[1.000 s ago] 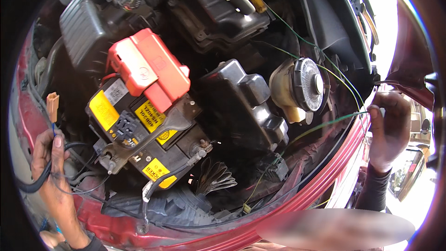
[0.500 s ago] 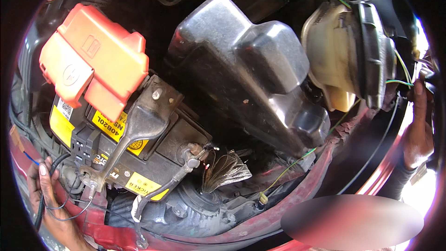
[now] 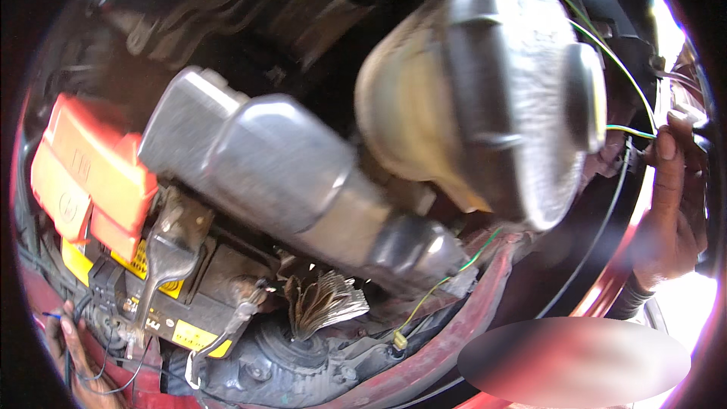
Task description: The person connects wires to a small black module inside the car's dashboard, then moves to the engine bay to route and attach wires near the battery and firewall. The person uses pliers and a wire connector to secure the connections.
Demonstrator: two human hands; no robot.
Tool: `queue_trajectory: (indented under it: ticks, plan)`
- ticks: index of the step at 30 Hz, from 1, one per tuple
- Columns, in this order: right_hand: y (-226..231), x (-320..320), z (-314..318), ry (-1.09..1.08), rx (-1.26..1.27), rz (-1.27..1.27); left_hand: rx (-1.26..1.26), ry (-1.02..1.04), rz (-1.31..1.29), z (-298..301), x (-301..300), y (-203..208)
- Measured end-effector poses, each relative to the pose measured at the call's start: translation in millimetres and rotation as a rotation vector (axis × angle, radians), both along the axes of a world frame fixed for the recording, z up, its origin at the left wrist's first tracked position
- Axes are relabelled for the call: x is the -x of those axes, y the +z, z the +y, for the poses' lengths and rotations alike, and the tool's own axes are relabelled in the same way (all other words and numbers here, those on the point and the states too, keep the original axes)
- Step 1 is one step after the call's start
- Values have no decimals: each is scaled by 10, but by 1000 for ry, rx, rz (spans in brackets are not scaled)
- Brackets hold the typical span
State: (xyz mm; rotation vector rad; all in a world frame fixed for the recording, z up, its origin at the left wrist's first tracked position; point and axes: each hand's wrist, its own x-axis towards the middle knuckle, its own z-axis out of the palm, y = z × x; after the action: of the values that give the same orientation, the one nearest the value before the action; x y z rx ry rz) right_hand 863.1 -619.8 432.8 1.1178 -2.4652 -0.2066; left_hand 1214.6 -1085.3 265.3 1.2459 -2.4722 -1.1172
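Down at the lower left corner, the left hand [image 3: 76, 348] sits just below the car battery [image 3: 163, 288], fingers curled in among thin black wires [image 3: 98, 379]; whether it actually grips one I cannot tell, since most of the hand is cut off by the picture's rim. The battery itself is black with yellow labels, and an orange-red terminal cover [image 3: 83, 182] is perched on its upper left end. A grey clamp strap [image 3: 163, 254] runs across the battery's top. Just right of the battery, a fan of frayed grey braided strands [image 3: 326, 303] splays out. Above and to the right of the battery lies a big grey moulded plastic housing [image 3: 280, 174], blurred. Further right of the battery, a cream-coloured fluid reservoir [image 3: 409, 113] with a large grey round cap [image 3: 515, 83] fills the view. Green and yellow thin wires [image 3: 613, 68] arc past the cap. Far right of the battery, over the red body edge [image 3: 469, 318], the right hand [image 3: 674, 197] is closed, fingertips pinching the green wire [image 3: 628, 131] at its end.
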Motion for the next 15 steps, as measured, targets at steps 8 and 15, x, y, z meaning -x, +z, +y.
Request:
queue_trajectory:
  ticks: [8,15]
  plan:
    - [7,-112,167,-37,-6,-58,-94,139,86,322,206,106]
    - [-34,-71,484,-9,33,23,-118,219,90,483,386,161]
